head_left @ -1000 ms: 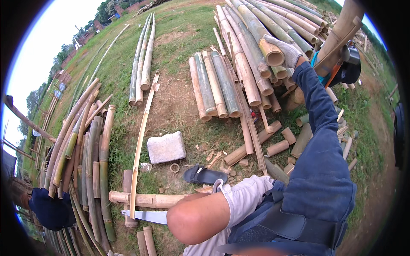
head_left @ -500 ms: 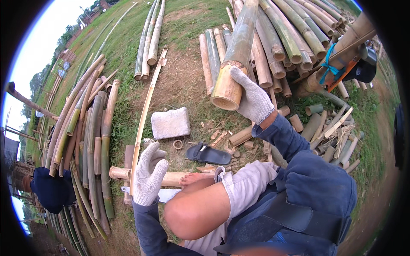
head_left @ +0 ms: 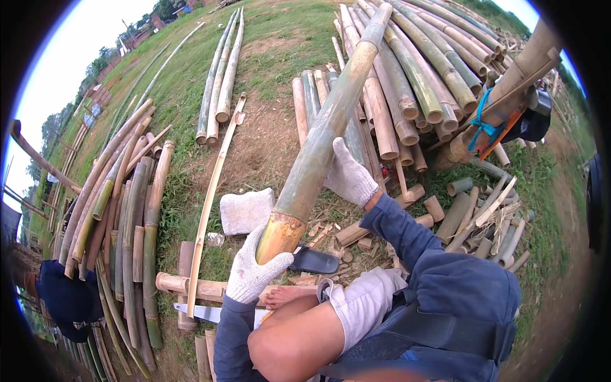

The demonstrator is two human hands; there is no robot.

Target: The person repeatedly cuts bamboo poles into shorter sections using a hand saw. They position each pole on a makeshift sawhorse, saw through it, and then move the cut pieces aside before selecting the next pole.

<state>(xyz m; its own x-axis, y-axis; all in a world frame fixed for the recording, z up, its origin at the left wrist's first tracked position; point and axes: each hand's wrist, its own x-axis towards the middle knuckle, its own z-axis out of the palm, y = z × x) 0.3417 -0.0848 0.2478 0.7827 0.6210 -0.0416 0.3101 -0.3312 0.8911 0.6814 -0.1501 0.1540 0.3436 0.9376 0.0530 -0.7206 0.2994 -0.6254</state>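
A thick green-brown bamboo pole (head_left: 318,140) slants from close by my knee up to the far pile. My gloved left hand (head_left: 256,267) is wrapped round its yellowish near end, thumb and fingers on either side. Farther along, my gloved right hand (head_left: 349,177) grips the pole's right side with the thumb up; its other fingers are hidden behind the pole. Below my left hand lies a saw (head_left: 207,312), its blade partly covered by my left forearm. A crosswise bamboo length (head_left: 203,289) rests on the ground beside it, near my bare foot.
A split bamboo strip (head_left: 207,210) leans across the crosswise bamboo. Behind the pole's near end sit a whitish block (head_left: 247,211) and a dark sandal (head_left: 316,260). Bamboo piles stand at left (head_left: 137,235) and far right (head_left: 439,83). Offcuts (head_left: 468,216) lie right, below a tied post (head_left: 509,102).
The pole's near end has come down, left and closer to me. My left hand, empty before, now grips that end. My right hand has shifted farther up the pole.
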